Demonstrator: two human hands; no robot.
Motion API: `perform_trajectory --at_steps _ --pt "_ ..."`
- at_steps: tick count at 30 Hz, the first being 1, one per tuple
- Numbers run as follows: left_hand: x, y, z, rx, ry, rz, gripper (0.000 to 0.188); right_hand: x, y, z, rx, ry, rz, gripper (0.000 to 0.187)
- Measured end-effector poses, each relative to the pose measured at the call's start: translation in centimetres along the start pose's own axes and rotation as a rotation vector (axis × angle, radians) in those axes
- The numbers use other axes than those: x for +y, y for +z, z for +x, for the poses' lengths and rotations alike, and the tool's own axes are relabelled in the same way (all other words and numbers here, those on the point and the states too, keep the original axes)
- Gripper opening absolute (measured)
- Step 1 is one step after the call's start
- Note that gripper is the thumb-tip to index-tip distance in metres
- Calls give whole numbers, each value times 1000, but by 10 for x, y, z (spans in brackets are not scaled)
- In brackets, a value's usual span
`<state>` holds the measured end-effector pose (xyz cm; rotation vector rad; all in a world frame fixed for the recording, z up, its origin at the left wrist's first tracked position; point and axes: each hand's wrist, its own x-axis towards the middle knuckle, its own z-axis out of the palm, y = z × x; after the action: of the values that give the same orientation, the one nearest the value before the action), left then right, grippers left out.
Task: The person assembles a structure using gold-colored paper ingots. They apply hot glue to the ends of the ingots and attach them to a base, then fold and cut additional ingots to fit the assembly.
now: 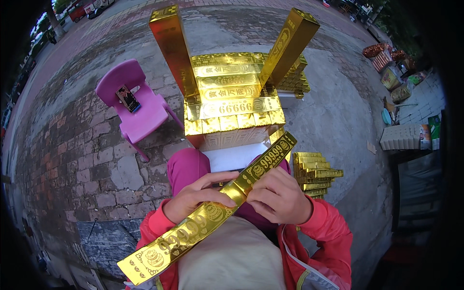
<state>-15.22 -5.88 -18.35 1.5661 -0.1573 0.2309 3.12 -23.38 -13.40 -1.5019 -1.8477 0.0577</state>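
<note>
A long gold foil paper strip [186, 232] with printed patterns slants across my lap, its near end low on the left and its far end up on the right. At its middle, my left hand [195, 195] is closed around it, the thumb laid over the top face. The fingers of my right hand [279, 195] are curled and pinch the strip's right edge, close to my left thumb. Just beyond my knees stands a stack of gold foil paper boxes [234, 123] on a white surface [235, 157]. Two tall gold boxes [175, 53] [289, 48] rise from it, leaning outward.
A pink plastic chair [147, 121] holding a phone [128, 99] stands left of the stack. More folded gold pieces [316, 171] are piled beside my right knee. Bags and bundles [398, 79] and a pale ridged stack [403, 137] lie far right on the paved ground.
</note>
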Motion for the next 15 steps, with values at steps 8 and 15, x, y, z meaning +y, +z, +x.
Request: perform_trajectory --at_steps 8,15 --pt "-19 0 -3 17 100 -92 27 0 3 4 -8 -47 -63 22" --pt "-61 6 10 98 377 -591 46 5 3 1 134 74 -29 21"
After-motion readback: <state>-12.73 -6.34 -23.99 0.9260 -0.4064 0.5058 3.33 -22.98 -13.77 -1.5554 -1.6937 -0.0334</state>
